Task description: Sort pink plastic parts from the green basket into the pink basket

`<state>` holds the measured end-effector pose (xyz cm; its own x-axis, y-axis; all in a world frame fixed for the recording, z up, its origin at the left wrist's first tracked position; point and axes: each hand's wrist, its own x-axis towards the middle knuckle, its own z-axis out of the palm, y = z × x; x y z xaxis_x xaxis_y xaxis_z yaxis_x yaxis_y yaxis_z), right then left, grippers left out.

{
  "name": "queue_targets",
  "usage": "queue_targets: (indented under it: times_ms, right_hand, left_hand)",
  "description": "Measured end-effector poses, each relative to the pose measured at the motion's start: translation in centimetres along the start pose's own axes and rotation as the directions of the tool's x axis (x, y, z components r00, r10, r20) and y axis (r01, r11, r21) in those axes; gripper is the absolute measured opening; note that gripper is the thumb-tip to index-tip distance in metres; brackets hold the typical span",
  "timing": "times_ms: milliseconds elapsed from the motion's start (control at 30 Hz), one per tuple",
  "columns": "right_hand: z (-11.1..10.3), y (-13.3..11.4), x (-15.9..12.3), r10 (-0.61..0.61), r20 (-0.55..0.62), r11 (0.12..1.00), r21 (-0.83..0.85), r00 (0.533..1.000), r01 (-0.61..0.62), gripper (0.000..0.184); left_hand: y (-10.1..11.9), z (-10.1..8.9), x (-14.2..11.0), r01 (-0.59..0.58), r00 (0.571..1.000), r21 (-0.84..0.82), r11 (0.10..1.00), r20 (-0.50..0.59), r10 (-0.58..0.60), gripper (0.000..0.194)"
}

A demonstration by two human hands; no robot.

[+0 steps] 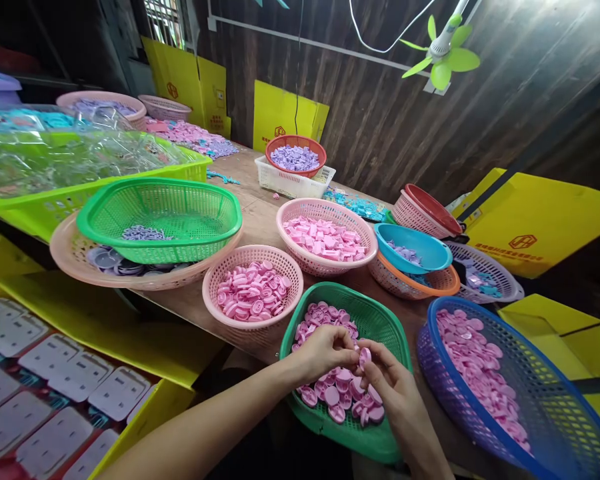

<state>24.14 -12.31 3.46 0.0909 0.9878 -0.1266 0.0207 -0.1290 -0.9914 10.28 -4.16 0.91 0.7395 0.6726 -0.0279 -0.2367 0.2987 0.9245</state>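
Over the green basket, both hands meet in front of me. My right hand pinches a small round pink plastic piece between thumb and fingers. The fingertips of my left hand are closed right beside that piece; whatever they grip is hidden. Loose round pink pieces fill much of the green basket beneath. Just behind stands a small pink basket of similar round pink parts, and a larger pink basket holds blocky pink parts.
A blue basket of pink discs stands at the right. To the left, a green oval basket rests on a peach basket. A cyan bowl sits on an orange basket. A yellow carton holds pale panels.
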Motion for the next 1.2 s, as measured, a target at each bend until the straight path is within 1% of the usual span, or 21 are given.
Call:
queue_targets:
  times_ms: [33,100,167,200,267,333,367,433,467,533,600,633,700,833,967,1033,1133,1200]
  right_hand:
    - [0.1,0.0,0.1,0.002,0.007,0.999,0.039,1.0,-0.003,0.031]
    - [0.2,0.0,0.1,0.016,0.035,0.985,0.174,0.999,-0.021,0.028]
    - [0.3,-0.1,0.2,0.022,0.07,0.943,0.33,0.997,-0.044,0.027]
    - [0.4,-0.1,0.2,0.026,0.081,0.919,0.389,0.996,-0.056,0.027]
    - [0.7,-0.2,0.3,0.032,0.087,0.888,0.455,0.996,-0.068,0.027]
    - [0.9,-0.3,0.3,0.039,0.076,0.881,0.469,0.996,-0.071,0.028]
    - [1.0,-0.4,0.3,0.043,0.066,0.884,0.463,0.997,-0.069,0.029]
    - [1.1,-0.4,0.3,0.041,0.026,0.901,0.431,0.999,-0.048,0.03]
    - [1.1,-0.4,0.3,0.039,-0.004,0.918,0.395,0.999,-0.034,0.031]
    - [1.0,-0.3,0.4,0.032,-0.072,0.963,0.269,0.997,-0.012,0.035]
    - [1.1,-0.4,0.5,0.025,-0.119,0.994,0.11,0.993,-0.012,0.039]
    - [1.2,-0.6,0.6,0.019,-0.124,0.999,0.047,0.992,-0.013,0.04]
    - [1.4,-0.9,0.6,0.001,-0.102,1.0,-0.018,0.995,-0.003,0.038]
    - [1.8,-1.1,0.5,-0.016,-0.042,0.999,-0.03,0.999,0.015,0.03]
    - [1.7,-0.7,0.5,-0.026,-0.056,0.999,0.041,0.998,0.028,0.027]
    - [1.7,-0.6,0.5,-0.031,-0.071,0.998,0.057,0.997,0.035,0.026]
    - [1.8,-0.9,0.4,-0.039,-0.091,0.999,0.026,0.995,0.041,0.028]
    - [1.9,-1.1,0.5,-0.05,-0.089,0.999,-0.002,0.995,0.05,0.029]
  left_hand:
    - [0.2,0.0,-0.1,0.004,1.0,-0.061,0.998,-0.012,-0.005,0.027]
    - [0.4,-0.1,-0.4,0.008,0.999,-0.154,0.988,-0.045,-0.015,0.031]
    - [0.6,-0.2,-0.8,0.02,0.997,-0.215,0.976,-0.067,-0.035,0.039]
    - [0.6,-0.2,-1.0,0.036,0.997,-0.239,0.97,-0.062,-0.052,0.041]
    - [0.5,-0.2,-1.3,0.081,0.996,-0.288,0.954,-0.022,-0.091,0.04]
    - [0.3,-0.1,-1.5,0.109,0.993,-0.337,0.935,0.002,-0.115,0.035]
    - [0.2,-0.1,-1.5,0.103,0.993,-0.358,0.928,-0.013,-0.115,0.034]
    - [0.0,-0.2,-1.5,0.062,0.991,-0.387,0.92,-0.084,-0.102,0.036]
    - [-0.1,-0.3,-1.5,0.036,0.988,-0.39,0.92,-0.125,-0.092,0.038]
    - [0.1,-0.4,-1.5,-0.002,0.981,-0.362,0.932,-0.179,-0.068,0.041]
    - [0.4,-0.5,-1.6,-0.015,0.981,-0.305,0.952,-0.189,-0.045,0.043]
    - [0.5,-0.5,-1.7,-0.018,0.982,-0.274,0.962,-0.185,-0.034,0.044]
    - [0.8,-0.5,-1.9,-0.035,0.984,-0.23,0.973,-0.175,-0.006,0.043]
    - [1.0,-0.2,-2.2,-0.068,0.985,-0.205,0.976,-0.167,0.033,0.039]
    - [1.3,-0.1,-2.2,-0.073,0.981,-0.235,0.969,-0.19,0.028,0.038]
    - [1.5,0.0,-2.2,-0.079,0.983,-0.238,0.968,-0.181,0.035,0.038]
    - [1.7,0.1,-2.3,-0.074,0.989,-0.225,0.971,-0.145,0.042,0.037]
    - [1.6,0.2,-2.3,-0.062,0.988,-0.221,0.973,-0.151,0.029,0.037]
